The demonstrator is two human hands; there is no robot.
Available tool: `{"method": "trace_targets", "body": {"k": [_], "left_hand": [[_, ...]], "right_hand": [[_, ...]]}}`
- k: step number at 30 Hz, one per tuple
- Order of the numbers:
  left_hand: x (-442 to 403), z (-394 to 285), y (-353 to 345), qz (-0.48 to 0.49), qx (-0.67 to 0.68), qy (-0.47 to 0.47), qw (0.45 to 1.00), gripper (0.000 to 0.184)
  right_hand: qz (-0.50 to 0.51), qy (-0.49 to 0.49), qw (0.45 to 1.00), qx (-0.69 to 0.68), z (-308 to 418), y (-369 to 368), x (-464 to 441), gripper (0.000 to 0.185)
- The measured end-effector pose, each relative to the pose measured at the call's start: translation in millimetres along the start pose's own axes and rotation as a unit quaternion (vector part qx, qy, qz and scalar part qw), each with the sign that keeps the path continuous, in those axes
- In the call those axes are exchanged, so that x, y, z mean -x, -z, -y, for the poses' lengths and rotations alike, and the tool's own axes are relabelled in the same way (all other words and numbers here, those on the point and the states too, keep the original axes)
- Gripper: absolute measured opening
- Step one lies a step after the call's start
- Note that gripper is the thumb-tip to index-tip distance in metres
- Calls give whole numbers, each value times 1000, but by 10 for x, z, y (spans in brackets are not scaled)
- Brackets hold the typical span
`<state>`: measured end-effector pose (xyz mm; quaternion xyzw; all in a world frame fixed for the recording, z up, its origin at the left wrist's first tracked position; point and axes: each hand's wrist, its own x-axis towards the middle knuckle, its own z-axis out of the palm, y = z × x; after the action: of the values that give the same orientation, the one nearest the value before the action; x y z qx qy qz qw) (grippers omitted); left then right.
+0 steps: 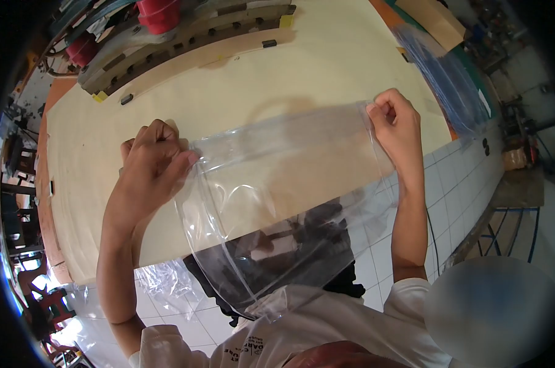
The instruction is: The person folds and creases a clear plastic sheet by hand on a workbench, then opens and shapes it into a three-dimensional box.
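Note:
A clear plastic sheet (pixel 289 165) is stretched between my two hands above the cream-coloured table top (pixel 326 67). My left hand (pixel 151 162) pinches its upper left corner, with the thumb pressed against curled fingers. At the upper right corner, my right hand (pixel 400 119) grips the plastic between thumb and fingertips. The sheet hangs down past the table's front edge, over my dark trousers and toward my white shirt. Long creases run down its left side, and light glints off it. Whether it is a single layer or a bag, I cannot tell.
A long machine bar (pixel 191 49) with red parts (pixel 159 13) spans the table's back left. Small black blocks (pixel 269 43) lie before it. Bluish plastic sheets (pixel 446 80) are stacked at the right edge, beside brown cardboard (pixel 434 24). Crumpled clear plastic (pixel 170 285) lies on the tiled floor.

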<state>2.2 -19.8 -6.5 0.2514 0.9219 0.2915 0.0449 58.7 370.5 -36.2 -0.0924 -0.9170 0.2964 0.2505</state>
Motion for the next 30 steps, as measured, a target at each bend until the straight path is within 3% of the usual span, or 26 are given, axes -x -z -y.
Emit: {"method": "trace_targets", "body": {"k": [3, 5, 8, 13, 17, 19, 22, 24, 28, 30], "left_hand": [[-6, -15, -6, -8, -22, -8, 1000, 23], [28, -31, -9, -13, -29, -14, 999, 24], [33, -2, -35, -32, -40, -29, 998, 25], [47, 57, -57, -56, -65, -44, 995, 26], [63, 47, -48, -60, -52, -50, 996, 30], [79, 37, -45, -55, -54, -46, 996, 31], [91, 37, -41, -65, -69, -61, 994, 30], [72, 52, -30, -43, 30, -11, 999, 35], [134, 33, 20, -43, 35, 6, 998, 33], [201, 50, -31, -65, 184, 103, 975, 33]], "right_hand": [[3, -3, 1000, -16, 51, 14, 19, 3], [-2, 114, 993, 27, 22, -9, 8, 7], [15, 168, 985, 39, 43, 10, 11, 19], [39, 190, 979, 55, 92, 64, 35, 28], [83, 210, 972, 59, 175, 122, 68, 18], [85, 219, 954, 184, 195, 84, 130, 29], [100, 253, 944, 185, 93, 58, 118, 35], [110, 248, 941, 205, 93, 59, 120, 35], [130, 224, 930, 261, 189, 55, 174, 33], [133, 207, 940, 235, 200, 32, 189, 34]]}}
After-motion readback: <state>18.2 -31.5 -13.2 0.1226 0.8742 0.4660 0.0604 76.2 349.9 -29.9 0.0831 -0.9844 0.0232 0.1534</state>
